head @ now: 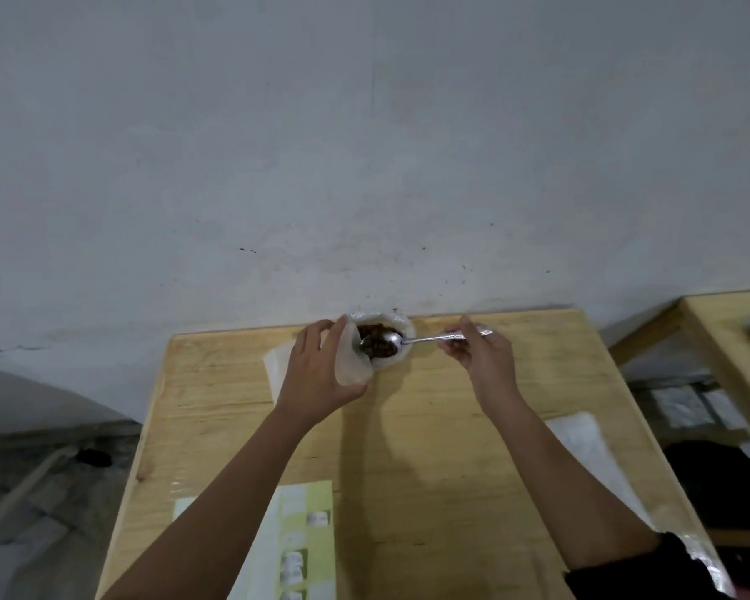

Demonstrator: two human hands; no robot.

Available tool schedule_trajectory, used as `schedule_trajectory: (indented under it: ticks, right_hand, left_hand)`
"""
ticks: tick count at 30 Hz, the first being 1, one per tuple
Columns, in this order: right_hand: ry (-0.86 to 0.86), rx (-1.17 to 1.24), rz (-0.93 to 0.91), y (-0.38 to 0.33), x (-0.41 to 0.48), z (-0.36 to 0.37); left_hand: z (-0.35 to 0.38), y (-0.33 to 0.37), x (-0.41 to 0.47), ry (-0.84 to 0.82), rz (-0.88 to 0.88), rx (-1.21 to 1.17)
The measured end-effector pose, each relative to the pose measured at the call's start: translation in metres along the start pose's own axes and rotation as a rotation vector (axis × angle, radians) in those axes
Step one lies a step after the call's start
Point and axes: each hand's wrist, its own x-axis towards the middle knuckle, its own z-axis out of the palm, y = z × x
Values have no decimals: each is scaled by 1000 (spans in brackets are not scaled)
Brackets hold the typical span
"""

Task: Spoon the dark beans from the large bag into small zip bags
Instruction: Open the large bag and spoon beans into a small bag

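Note:
A large clear bag of dark beans stands at the far edge of the wooden table, against the wall. My left hand grips a small translucent zip bag, held upright just left of the big bag's mouth. My right hand pinches the handle of a metal spoon. The spoon's bowl lies over the beans at the big bag's opening, close to the small bag's rim.
A white sheet lies behind my left hand. Green-and-white printed labels sit at the near edge. A pale plastic sheet lies on the right. A second wooden table stands to the right, with packets on the floor between.

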Motion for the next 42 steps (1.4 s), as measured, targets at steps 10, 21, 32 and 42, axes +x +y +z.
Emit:
schedule_trajectory:
  ticks: [10, 21, 32, 42]
  right_hand:
    - [29, -100, -151, -6, -4, -15]
    - [47, -162, 113, 63, -9, 33]
    - [153, 110, 274, 40, -7, 25]
    - [-136, -169, -43, -2, -22, 7]
  left_hand:
    - [4, 7, 1, -13, 7, -25]
    - [-21, -36, -23, 23, -99, -15]
    - [-13, -36, -26, -6, -132, 0]
    - [10, 4, -5, -46, -79, -60]
